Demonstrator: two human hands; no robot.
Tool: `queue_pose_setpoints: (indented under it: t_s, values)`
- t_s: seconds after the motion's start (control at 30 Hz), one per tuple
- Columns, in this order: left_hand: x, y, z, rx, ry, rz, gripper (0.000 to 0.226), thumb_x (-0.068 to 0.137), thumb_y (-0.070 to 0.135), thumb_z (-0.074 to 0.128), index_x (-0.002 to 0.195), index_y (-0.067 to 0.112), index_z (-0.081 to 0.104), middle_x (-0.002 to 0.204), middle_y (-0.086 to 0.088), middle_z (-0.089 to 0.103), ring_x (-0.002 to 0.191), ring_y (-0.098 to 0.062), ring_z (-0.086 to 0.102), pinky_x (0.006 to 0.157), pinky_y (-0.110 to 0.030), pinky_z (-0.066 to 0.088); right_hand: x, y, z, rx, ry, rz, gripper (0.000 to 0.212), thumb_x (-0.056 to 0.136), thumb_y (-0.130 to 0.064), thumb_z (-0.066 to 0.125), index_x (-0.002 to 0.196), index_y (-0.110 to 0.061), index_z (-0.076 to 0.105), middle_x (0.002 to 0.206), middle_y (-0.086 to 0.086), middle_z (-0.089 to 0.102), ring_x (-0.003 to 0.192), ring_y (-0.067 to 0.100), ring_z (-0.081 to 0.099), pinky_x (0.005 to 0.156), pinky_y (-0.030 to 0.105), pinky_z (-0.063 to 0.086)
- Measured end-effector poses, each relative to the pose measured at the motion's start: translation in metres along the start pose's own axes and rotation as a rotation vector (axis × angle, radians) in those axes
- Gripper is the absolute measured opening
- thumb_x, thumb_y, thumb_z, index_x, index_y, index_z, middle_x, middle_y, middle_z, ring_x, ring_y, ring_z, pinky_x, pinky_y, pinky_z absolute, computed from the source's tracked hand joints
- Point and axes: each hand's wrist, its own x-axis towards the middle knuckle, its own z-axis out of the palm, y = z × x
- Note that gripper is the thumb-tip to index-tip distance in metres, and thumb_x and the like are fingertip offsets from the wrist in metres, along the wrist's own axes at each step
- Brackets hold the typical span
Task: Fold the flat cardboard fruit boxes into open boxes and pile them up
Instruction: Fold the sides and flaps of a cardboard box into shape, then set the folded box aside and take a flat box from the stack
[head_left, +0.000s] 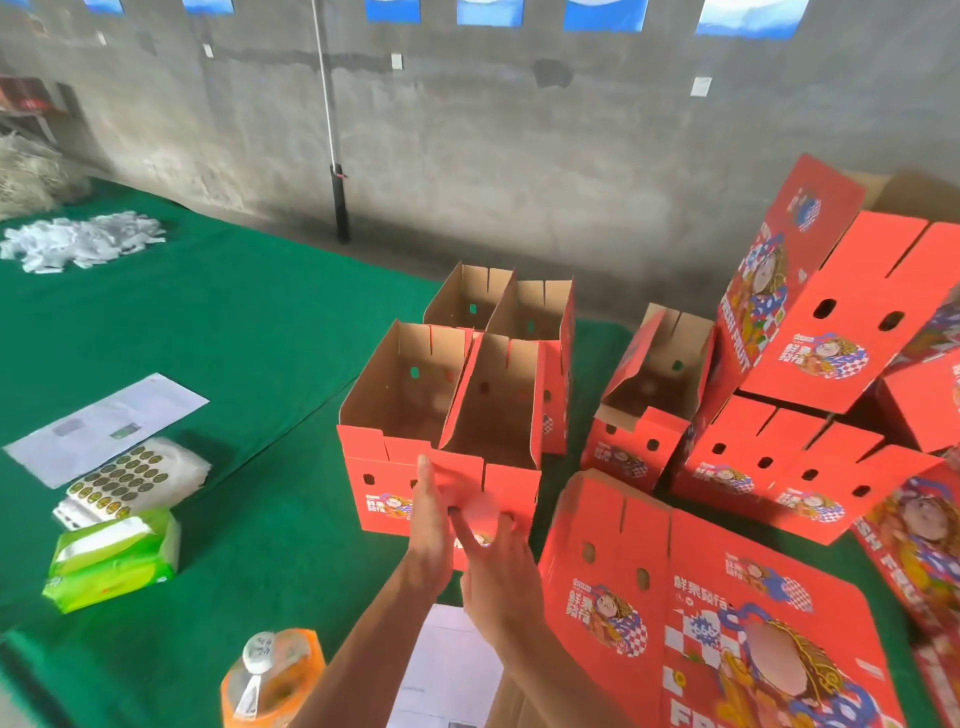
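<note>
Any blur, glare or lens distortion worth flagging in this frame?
Head view: even, soft daylight, no harsh glare; wide-angle bending shows at the edges, the far wall curving; both hands, left and right, are slightly motion-smeared; the print on the nearest flat box has a smudged patch.

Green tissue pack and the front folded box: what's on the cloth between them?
Nothing: in the head view only bare green cloth lies between the green tissue pack and the front folded box. The sticker sheet sits behind the pack, off that line.

left hand (430, 525) flat, right hand (498, 566) apparently open, fingers extended
</note>
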Motion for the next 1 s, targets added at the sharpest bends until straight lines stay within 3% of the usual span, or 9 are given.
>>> queue_pose_setpoints:
  t_s: [0.13,0.23,0.3,0.43,0.53,0.6,0.7,0.83,1.0]
  values:
    - [0.016,0.006,0.013,-0.103,0.230,-0.116,0.073,0.103,0.066,0.029,0.136,0.008,0.059,0.137,-0.014,0.062,0.128,-0.031,0.057,0.113,-0.049,0.042,0.022,0.006,0.012,0.124,-0.050,0.000,0.081,0.097,-0.016,0.061,0.162,-0.042,0.018,0.164,0.026,0.021,0.149,0.043,0.032,0.113,0.044,0.047]
    - [0.023,0.011,0.022,-0.097,0.226,-0.199,0.073,0.103,0.064,0.026,0.148,0.011,0.048,0.148,-0.012,0.052,0.138,-0.033,0.047,0.119,-0.051,0.033,0.031,0.019,0.015,0.213,-0.130,-0.030,0.080,0.102,-0.014,0.053,0.163,-0.041,0.009,0.170,0.017,-0.011,0.153,0.033,0.029,0.109,0.035,0.048]
    - [0.021,0.007,0.028,-0.010,0.160,-0.179,0.070,0.104,0.063,0.025,0.142,0.013,0.055,0.144,-0.010,0.055,0.136,-0.032,0.049,0.118,-0.054,0.034,0.034,0.026,0.014,0.242,-0.138,-0.052,0.077,0.103,-0.015,0.053,0.163,-0.039,0.011,0.170,0.014,-0.015,0.148,0.030,0.039,0.104,0.033,0.050]
    - [0.004,-0.003,0.040,0.202,0.057,-0.059,0.051,0.109,0.049,0.026,0.108,0.027,0.073,0.122,-0.004,0.067,0.117,-0.027,0.059,0.109,-0.046,0.044,0.031,0.038,-0.006,0.293,-0.024,-0.064,0.054,0.105,-0.022,0.052,0.156,-0.031,0.038,0.170,0.003,0.018,0.135,0.024,0.054,0.095,0.035,0.054]
    - [-0.019,-0.014,0.053,0.328,-0.037,0.067,0.041,0.108,0.045,0.036,0.101,0.028,0.072,0.100,0.007,0.071,0.097,-0.016,0.066,0.083,-0.026,0.049,0.015,0.056,-0.030,0.337,0.127,-0.058,0.044,0.099,-0.019,0.061,0.142,-0.022,0.057,0.147,0.000,0.054,0.125,0.024,0.060,0.093,0.038,0.055]
    - [-0.037,-0.026,0.065,0.453,-0.138,0.237,0.027,0.102,0.040,0.047,0.100,0.028,0.071,0.099,0.009,0.071,0.100,-0.016,0.067,0.080,-0.019,0.048,-0.005,0.077,-0.041,0.336,0.230,-0.032,0.040,0.094,-0.014,0.066,0.134,-0.015,0.064,0.132,0.003,0.065,0.120,0.026,0.063,0.096,0.039,0.055]
    - [-0.061,-0.053,0.079,0.691,-0.296,0.401,0.018,0.100,0.022,0.060,0.115,0.027,0.070,0.112,0.013,0.069,0.109,-0.011,0.064,0.089,-0.015,0.045,-0.051,0.120,-0.046,0.285,0.311,0.086,0.041,0.088,-0.007,0.070,0.128,-0.010,0.068,0.127,0.009,0.068,0.118,0.032,0.065,0.098,0.043,0.054]
    - [-0.094,-0.089,0.088,0.914,-0.340,0.636,0.032,0.089,0.009,0.072,0.121,0.008,0.071,0.123,0.001,0.064,0.115,-0.018,0.059,0.102,-0.033,0.043,-0.122,0.188,-0.048,0.222,0.199,0.271,0.048,0.096,-0.016,0.060,0.144,-0.015,0.058,0.144,0.007,0.057,0.133,0.030,0.054,0.110,0.044,0.045]
    - [-0.121,-0.109,0.077,1.260,-0.385,0.715,0.048,0.084,0.038,0.079,0.124,0.014,0.068,0.159,-0.008,0.039,0.142,-0.034,0.040,0.116,-0.048,0.034,-0.204,0.254,-0.047,0.183,0.112,0.439,0.042,0.105,-0.026,0.049,0.145,-0.017,0.056,0.145,0.006,0.055,0.133,0.028,0.051,0.109,0.042,0.044]
